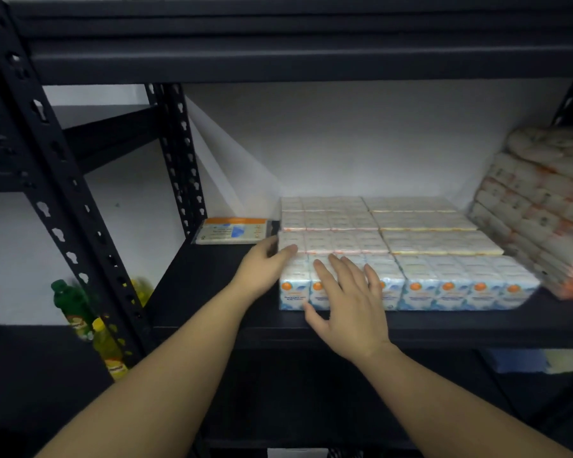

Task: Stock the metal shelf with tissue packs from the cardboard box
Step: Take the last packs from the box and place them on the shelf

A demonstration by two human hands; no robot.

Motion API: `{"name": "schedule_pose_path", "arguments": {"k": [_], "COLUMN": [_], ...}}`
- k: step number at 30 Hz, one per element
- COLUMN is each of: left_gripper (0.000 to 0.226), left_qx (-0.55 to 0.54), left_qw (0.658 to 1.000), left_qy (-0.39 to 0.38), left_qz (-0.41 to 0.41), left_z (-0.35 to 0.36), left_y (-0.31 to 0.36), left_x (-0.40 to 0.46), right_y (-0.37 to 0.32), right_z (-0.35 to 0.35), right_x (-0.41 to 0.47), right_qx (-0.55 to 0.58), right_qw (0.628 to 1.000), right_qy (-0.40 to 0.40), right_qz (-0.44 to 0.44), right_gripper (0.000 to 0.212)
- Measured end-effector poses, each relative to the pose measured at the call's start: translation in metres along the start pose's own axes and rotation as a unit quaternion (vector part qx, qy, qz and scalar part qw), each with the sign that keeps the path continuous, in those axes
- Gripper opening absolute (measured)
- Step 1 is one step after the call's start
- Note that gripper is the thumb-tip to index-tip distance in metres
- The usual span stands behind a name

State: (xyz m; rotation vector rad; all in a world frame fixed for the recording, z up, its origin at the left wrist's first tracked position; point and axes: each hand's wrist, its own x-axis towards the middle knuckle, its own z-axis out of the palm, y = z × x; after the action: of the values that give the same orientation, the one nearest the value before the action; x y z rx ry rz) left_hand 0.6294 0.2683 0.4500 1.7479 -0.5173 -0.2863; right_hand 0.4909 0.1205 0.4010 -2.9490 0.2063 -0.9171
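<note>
Both my hands at the near-left tissue pack [341, 282] on the metal shelf [219, 292].
My left hand [262, 269] cups its left end, fingers loosely curved; my right hand [348, 302] lies spread flat on its top and front. More packs fill the rows behind and to the right.

A dim indoor view with a cool, bluish cast. The brightest area is the white wall [361, 137] behind the dark metal shelf [311, 61], lit softly from the front; a paler wedge of light crosses it at left. The shelf beams are nearly black, with little detail. The lower part sinks into deep shadow. The tissue packs [404, 252] look pale and washed out, their print smeared. Both forearms are evenly lit, without harsh glare. Wide-angle distortion bends the uprights at the edges. The bottles [80, 309] at lower left are blurred, as are the stacked packs at right.
</note>
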Motion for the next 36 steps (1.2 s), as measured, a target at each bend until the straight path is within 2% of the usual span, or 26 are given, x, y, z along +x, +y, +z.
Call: {"name": "schedule_pose_path", "arguments": {"k": [2, 4, 6, 8, 12, 16, 21, 28, 31, 33, 36], "left_gripper": [0.041, 0.051, 0.049, 0.043, 0.052, 0.044, 0.041, 0.036, 0.046, 0.058, 0.062], "left_qx": [-0.031, -0.005, 0.026, 0.019, -0.001, -0.005, -0.004, -0.005, 0.014, 0.03, 0.051], "left_qw": [0.999, 0.999, 0.998, 0.999, 0.999, 0.998, 0.998, 0.998, 0.997, 0.996, 0.995], "left_qy": [-0.032, -0.05, -0.048, -0.043, -0.028, -0.021, -0.021, -0.018, 0.0, 0.006, 0.017], "left_qz": [-0.009, -0.012, -0.012, -0.012, -0.043, -0.06, -0.06, -0.058, -0.071, -0.08, -0.08], "left_z": [0.009, 0.016, 0.023, 0.028, 0.031, 0.033, 0.039, 0.044, 0.041, 0.04, 0.04], "left_y": [0.007, 0.014, 0.02, 0.024, 0.023, 0.028, 0.032, 0.036, 0.033, 0.034, 0.034], "left_x": [-0.006, -0.007, -0.01, -0.011, -0.011, -0.014, -0.017, -0.019, -0.015, -0.011, -0.007], "right_y": [0.004, 0.013, 0.024, 0.038, 0.069, 0.099, 0.119, 0.123, 0.127, 0.137, 0.166], "right_z": [-0.01, -0.021, -0.032, -0.041, -0.056, -0.066, -0.065, -0.066, -0.078, -0.087, -0.097], "right_x": [0.002, 0.006, 0.009, 0.012, 0.013, 0.014, 0.014, 0.012, 0.016, 0.021, 0.03], "right_qx": [0.012, 0.018, 0.019, 0.017, 0.008, -0.011, -0.022, -0.024, -0.009, 0.006, 0.006], "right_qw": [1.0, 0.998, 0.997, 0.997, 0.996, 0.99, 0.984, 0.98, 0.979, 0.979, 0.975], "right_qy": [-0.024, -0.051, -0.068, -0.076, -0.087, -0.115, -0.15, -0.175, -0.19, -0.179, -0.175], "right_qz": [-0.011, -0.02, -0.019, -0.005, 0.029, 0.076, 0.097, 0.088, 0.077, 0.094, 0.14], "right_gripper": [0.076, 0.081, 0.085, 0.089, 0.097, 0.113, 0.122, 0.12, 0.116, 0.109, 0.09]}}
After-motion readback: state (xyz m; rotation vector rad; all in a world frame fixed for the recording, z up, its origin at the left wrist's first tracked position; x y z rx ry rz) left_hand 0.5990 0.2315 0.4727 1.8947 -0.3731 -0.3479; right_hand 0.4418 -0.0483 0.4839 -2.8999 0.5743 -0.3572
